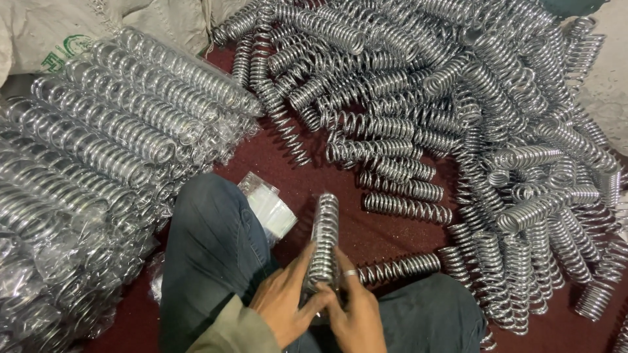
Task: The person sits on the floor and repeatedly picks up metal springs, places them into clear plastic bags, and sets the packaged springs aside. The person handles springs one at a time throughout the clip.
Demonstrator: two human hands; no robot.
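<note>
A shiny steel coil spring [324, 238] inside a thin clear plastic sleeve stands almost upright between my knees. My left hand [284, 302] grips its lower end from the left, and my right hand [356, 310], with a ring on one finger, holds the same end from the right. Both hands close around the bottom of the spring and the bag. A small stack of empty clear bags [269, 208] lies on my left knee, just left of the spring.
A big heap of loose bare springs [458, 98] covers the dark red floor ahead and to the right. Bagged springs [111, 144] are stacked in rows at the left. One loose spring [399, 268] lies by my right knee. White sacks [59, 33] sit at the far left.
</note>
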